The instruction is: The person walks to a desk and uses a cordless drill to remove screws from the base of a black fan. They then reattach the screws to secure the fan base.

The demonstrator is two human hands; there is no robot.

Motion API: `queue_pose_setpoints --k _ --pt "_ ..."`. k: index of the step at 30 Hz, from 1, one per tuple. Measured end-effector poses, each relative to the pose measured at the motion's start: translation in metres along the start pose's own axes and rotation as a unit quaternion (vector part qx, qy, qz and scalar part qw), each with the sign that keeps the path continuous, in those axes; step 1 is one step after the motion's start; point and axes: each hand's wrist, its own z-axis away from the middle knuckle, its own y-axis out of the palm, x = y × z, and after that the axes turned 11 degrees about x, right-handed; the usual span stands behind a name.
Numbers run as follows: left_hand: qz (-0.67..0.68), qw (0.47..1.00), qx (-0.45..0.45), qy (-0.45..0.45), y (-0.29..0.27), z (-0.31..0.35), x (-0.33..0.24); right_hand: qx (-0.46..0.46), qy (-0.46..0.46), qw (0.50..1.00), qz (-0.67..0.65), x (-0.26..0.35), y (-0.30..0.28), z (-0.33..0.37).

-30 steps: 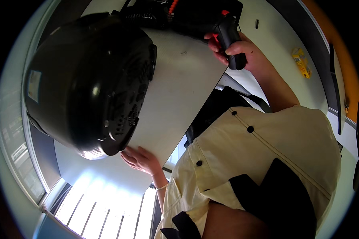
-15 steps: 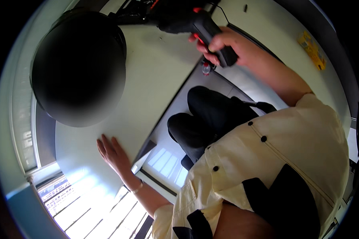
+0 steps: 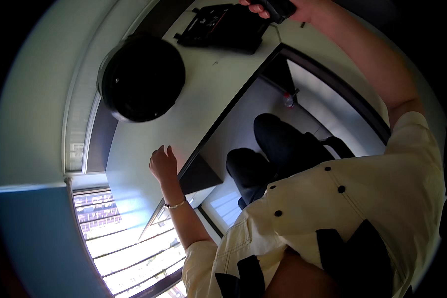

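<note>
The right grip, high up at one o'clock, is closed around the black tool, fingers curled about the handle, and the top edge of the view cuts the rest away, so there's no telling whether the far end meets anything or runs free. That much, then, is done: the tool is out and firmly in hand, and by the look of it not yet put down. Over to the left grip, just under nine o'clock: nothing in it, fingers loose and slightly apart, close to the rim of the pale table; touching or just above, I can't tell. A bracelet rings that wrist. Up between ten and eleven sits the rounded black appliance, on the table, well apart from both hands, so as things stand neither hand nor the visible part of the tool is on it; whether it has been worked on at all simply doesn't show. At twelve o'clock, near the tool hand, lies a black case with a touch of red, seemingly open, and just inward of it a small thin piece too tiny to name, lying loose on the tabletop. Farther out, a bottle with red on it stands towards two o'clock, below table level, and a bright barred window glares at eight.
</note>
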Motion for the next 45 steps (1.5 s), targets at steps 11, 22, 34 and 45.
queue_pose_setpoints --k 11,22,34,45 --pt "0.393 0.772 -0.051 0.497 -0.073 -0.042 -0.326 -0.045 -0.157 0.984 -0.074 0.032 -0.06 0.059" --pt "0.206 0.903 -0.001 0.377 -0.07 -0.091 -0.46 -0.084 -0.082 0.989 -0.087 -0.009 -0.09 0.061" --pt "0.241 0.882 0.016 0.404 -0.07 -0.094 -0.386 -0.078 -0.04 0.996 0.025 -0.021 -0.055 0.056" --pt "0.766 0.592 0.114 0.221 -0.057 0.0 -0.131 0.168 -0.009 0.984 -0.056 -0.064 0.027 0.0"
